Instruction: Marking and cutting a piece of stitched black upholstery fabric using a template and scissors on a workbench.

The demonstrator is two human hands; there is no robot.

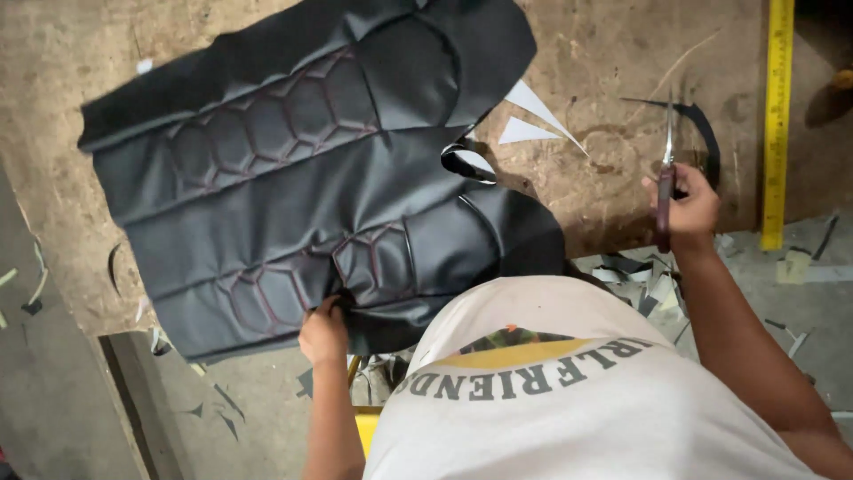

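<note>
Head view: left hand pinches black quilted cover, right hand grips scissors

Dim warm light, soft shadows, perhaps slight blur

Black quilted leather cover lies flat; dark-handled scissors point up

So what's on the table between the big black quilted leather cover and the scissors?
Head view: two white triangular scraps lie on bare worn wood between the black cover and the scissors in the right hand.
</note>
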